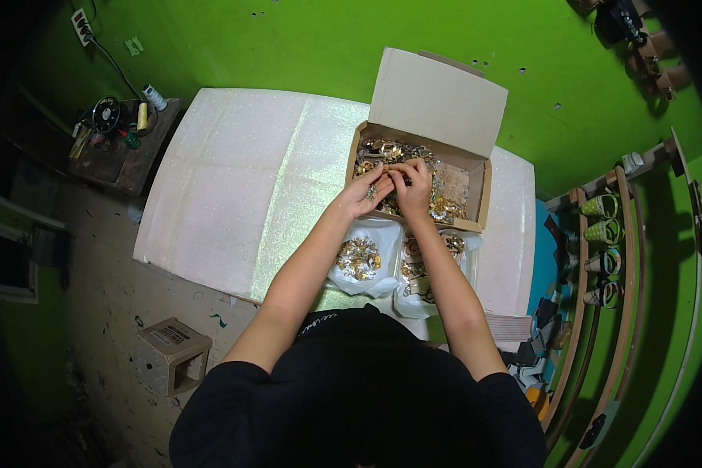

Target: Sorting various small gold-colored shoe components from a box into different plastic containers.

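Above the near side of an open cardboard box, my two hands meet. My left hand is turned palm up, with small shiny metal pieces lying in it. The fingers of my right hand are pinched together at the left fingertips; what they hold is too small to make out. Gold and silver metal fittings, some like buckles, fill much of the box. Closer to me, a white plastic bag holds more gold and silver pieces. Beside it, a plastic-lined container holds similar fittings, partly hidden by my right forearm.
The box's raised lid leans toward the green wall. A glittery white sheet covers the table. At left are a wooden stand with thread spools and a carton on the floor. Sandals hang on a wooden rack at right.
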`<act>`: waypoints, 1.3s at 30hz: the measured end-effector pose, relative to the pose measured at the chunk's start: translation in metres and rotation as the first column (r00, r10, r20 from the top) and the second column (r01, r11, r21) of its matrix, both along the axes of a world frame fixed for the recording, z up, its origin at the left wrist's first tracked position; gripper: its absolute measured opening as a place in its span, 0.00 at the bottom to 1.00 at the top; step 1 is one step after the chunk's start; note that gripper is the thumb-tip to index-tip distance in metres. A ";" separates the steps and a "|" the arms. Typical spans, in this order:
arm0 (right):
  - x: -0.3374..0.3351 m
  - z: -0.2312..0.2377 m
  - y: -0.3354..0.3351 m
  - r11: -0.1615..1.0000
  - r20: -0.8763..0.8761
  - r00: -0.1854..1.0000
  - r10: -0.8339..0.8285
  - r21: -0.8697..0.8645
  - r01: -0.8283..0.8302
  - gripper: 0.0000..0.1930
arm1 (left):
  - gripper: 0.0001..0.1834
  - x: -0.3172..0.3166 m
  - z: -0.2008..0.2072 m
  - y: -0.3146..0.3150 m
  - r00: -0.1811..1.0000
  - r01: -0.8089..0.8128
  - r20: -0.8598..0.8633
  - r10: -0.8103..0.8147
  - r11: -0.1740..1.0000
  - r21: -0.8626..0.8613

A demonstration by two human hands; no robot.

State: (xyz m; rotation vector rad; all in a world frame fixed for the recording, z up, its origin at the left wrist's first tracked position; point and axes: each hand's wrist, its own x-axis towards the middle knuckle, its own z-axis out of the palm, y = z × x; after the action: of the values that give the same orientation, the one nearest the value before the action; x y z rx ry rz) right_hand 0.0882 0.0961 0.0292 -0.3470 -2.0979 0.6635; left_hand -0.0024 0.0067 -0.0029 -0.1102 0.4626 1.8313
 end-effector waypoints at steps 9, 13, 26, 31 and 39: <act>0.003 0.009 0.003 0.984 0.029 0.998 -0.048 0.174 0.042 0.05 | 0.11 0.004 0.005 -0.002 0.998 -0.016 -0.060 0.015 1.000 -0.015; 0.005 0.014 0.004 0.965 0.062 0.997 -0.049 0.261 0.031 0.05 | 0.11 0.004 0.006 -0.002 0.996 -0.026 -0.083 0.022 0.999 -0.046; 0.003 0.011 0.002 0.973 0.073 0.997 0.024 0.226 -0.040 0.06 | 0.12 0.004 0.000 0.000 0.991 -0.046 -0.131 0.037 0.997 -0.062; 0.002 0.012 0.001 0.973 0.054 0.998 0.010 0.230 -0.022 0.06 | 0.09 0.004 0.002 0.002 0.992 -0.027 -0.126 0.015 0.995 -0.094; 0.002 0.016 -0.003 0.958 0.050 0.999 0.008 0.286 -0.022 0.05 | 0.12 0.003 -0.001 0.001 0.983 -0.050 -0.183 0.030 0.993 -0.106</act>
State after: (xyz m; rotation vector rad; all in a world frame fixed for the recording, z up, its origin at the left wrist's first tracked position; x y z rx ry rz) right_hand 0.0900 0.0929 0.0454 -0.1854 -2.2072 0.3542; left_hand 0.0005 0.0082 -0.0038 -0.0273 0.6942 1.8633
